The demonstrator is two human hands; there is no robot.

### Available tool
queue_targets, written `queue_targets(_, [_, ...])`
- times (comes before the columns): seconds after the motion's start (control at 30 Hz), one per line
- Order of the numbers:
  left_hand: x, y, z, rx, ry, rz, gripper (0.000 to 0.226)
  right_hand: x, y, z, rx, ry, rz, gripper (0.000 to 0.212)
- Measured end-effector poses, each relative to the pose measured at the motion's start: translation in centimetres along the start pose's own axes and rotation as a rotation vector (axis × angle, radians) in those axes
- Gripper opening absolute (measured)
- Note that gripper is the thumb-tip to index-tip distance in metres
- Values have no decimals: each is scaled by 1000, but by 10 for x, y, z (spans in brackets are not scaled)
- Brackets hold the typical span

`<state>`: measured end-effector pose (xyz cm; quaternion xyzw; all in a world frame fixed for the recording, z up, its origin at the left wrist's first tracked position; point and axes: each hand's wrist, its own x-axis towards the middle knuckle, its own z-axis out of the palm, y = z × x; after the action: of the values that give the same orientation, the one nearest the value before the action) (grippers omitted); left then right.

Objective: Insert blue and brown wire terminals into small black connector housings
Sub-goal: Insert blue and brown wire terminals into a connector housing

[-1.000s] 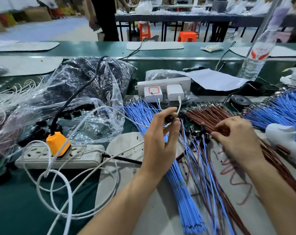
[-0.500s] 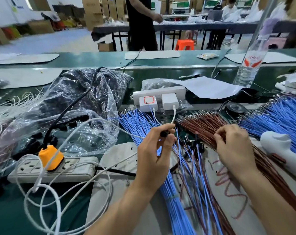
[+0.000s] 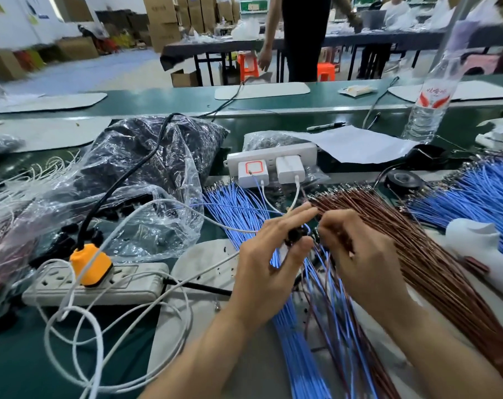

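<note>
Pinching a small black connector housing (image 3: 296,236) between thumb and fingers, the left hand (image 3: 269,269) is holding it over the wires, its index finger stretching out straight above it. The right hand (image 3: 362,254) is sitting close on the housing's other side, fingers curling in tight just beside it. Knuckles and blur are hiding whether they are nipping a wire terminal, so I cannot tell.

Beneath both hands a loose tangle of blue and brown wires (image 3: 322,321) is trailing toward the person across a pale work mat (image 3: 204,263). A thick bundle of blue wires (image 3: 236,205) is running under the left hand, its terminal ends fanning away. A bundle of brown wires (image 3: 411,240) is lying just right of the right hand, fanning the same way. Farther right, a second blue bundle (image 3: 480,197) is spreading out near a white moulded object (image 3: 475,240) and a black tape roll (image 3: 403,180).

Just behind the wires a white power strip (image 3: 273,156) is standing on edge, carrying two white chargers (image 3: 290,169) whose thin cables are dropping toward the hands. To the left, a grey power strip (image 3: 123,283) is lying flat with an orange plug (image 3: 90,263) sitting in it. White cables (image 3: 100,341) are looping over it onto the green bench (image 3: 14,355). Behind that, a crumpled clear plastic bag (image 3: 146,174) is holding small black parts.

At the back right a clear water bottle (image 3: 429,105) is standing near a sheet of white paper (image 3: 359,145). Beyond the bench a person in dark clothes (image 3: 302,38) is standing by another table.
</note>
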<state>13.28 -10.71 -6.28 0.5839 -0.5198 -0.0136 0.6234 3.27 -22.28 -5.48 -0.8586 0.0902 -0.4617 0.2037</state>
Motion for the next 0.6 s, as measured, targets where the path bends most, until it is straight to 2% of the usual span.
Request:
queue_targets(0.07, [1,0,-1,-31,22,-32,30,-1,-3,3,82,-22,3,8])
queue_targets(0.13, [3,0,-4,-45,32,-29,27,-1,-5,3,134,-24,28,13])
queue_targets(0.23, [4,1,-5,-8,49,-7,22,-2,-6,4,112,-70,32,16])
queue_targets(0.37, [9,0,-15,96,286,10,20,1,4,1,-53,-40,5,26])
queue_targets(0.5, [16,-4,-28,73,616,-51,16,5,19,-12,-290,14,110,34])
queue_targets(0.6, [17,-6,-29,98,630,-20,21,5,26,-15,-429,10,190,27])
